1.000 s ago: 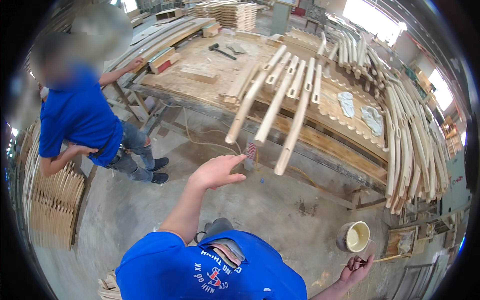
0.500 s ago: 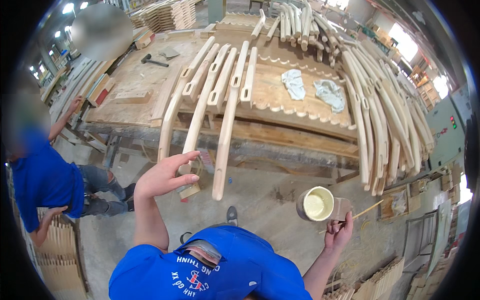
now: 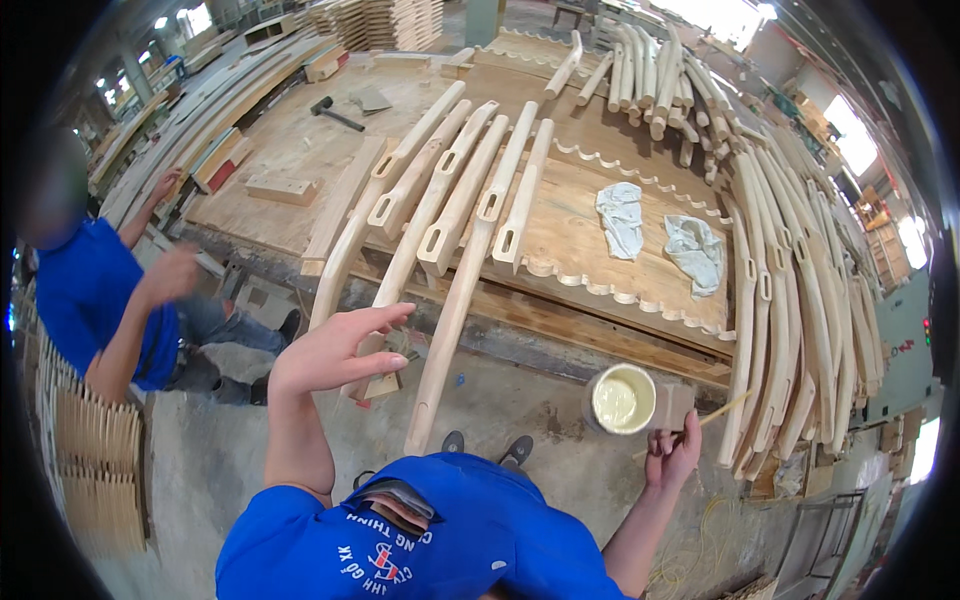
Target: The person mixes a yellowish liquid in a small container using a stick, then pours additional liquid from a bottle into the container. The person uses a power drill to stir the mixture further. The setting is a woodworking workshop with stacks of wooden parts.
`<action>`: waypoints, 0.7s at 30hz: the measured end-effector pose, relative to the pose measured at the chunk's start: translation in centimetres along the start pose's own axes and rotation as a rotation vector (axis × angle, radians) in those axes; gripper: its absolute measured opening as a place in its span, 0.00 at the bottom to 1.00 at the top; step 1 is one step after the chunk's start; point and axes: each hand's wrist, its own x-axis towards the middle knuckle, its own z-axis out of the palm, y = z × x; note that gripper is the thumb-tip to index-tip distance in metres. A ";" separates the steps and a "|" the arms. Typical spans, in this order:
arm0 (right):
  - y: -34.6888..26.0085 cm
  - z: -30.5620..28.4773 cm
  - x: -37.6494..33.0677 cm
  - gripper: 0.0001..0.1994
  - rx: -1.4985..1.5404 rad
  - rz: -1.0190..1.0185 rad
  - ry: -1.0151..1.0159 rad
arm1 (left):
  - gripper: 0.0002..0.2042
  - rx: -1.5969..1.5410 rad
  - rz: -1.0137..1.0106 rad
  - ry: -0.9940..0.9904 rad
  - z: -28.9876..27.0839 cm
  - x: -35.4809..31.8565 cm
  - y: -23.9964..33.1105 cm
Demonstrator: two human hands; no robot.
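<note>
Swung nearer to the workbench [image 3: 560,310] since a moment ago, with the curved wooden chair legs [image 3: 455,240] now larger in view and the glue cup [image 3: 621,398] drawn in close to the bench's front edge. Left hand [image 3: 335,350] spread open, fingers apart and flat, holding nothing, just short of the lower ends of the legs overhanging that bench edge. Right hand [image 3: 672,455] closed around a thin stick [image 3: 715,413], directly below the cup; grip partly hidden by the fist itself. Legs pale, smooth, long and gently bowed, each with a rectangular mortise cut through. Cup round, filled with creamy yellow-white glue. Two crumpled grey-white rags [image 3: 660,235] on the benchtop beside a scalloped wooden template strip [image 3: 620,290]. More bowed legs stacked [image 3: 800,300] at the bench's right end, bent by the lens. Hammer [image 3: 335,112] far back on the bench, small and hard to make out. Another person's blue sleeve [image 3: 85,290] left of the bench, partly cut off.
</note>
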 end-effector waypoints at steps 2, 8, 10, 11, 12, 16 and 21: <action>0.0 1.0 2.2 0.12 -0.025 0.003 -0.094 | 0.30 -0.011 -0.104 0.048 -0.2 -0.9 0.8; -1.8 4.9 7.2 0.11 -0.030 0.103 -0.274 | 0.30 -0.018 -0.148 0.183 0.6 -2.0 3.8; -2.4 5.4 8.1 0.10 -0.027 0.118 -0.284 | 0.29 -0.010 -0.117 0.186 1.0 -1.0 4.8; -2.6 5.4 8.6 0.08 -0.022 0.126 -0.296 | 0.29 -0.006 -0.098 0.183 1.1 -0.3 5.4; -3.0 5.3 9.0 0.07 -0.018 0.129 -0.298 | 0.29 -0.011 -0.080 0.173 1.5 0.4 5.8; -3.5 3.6 11.0 0.06 0.031 0.179 -0.369 | 0.29 -0.040 -0.006 0.051 3.1 4.0 8.0; -4.8 1.7 12.4 0.06 0.089 0.193 -0.355 | 0.30 0.069 0.053 -0.130 4.7 9.0 10.9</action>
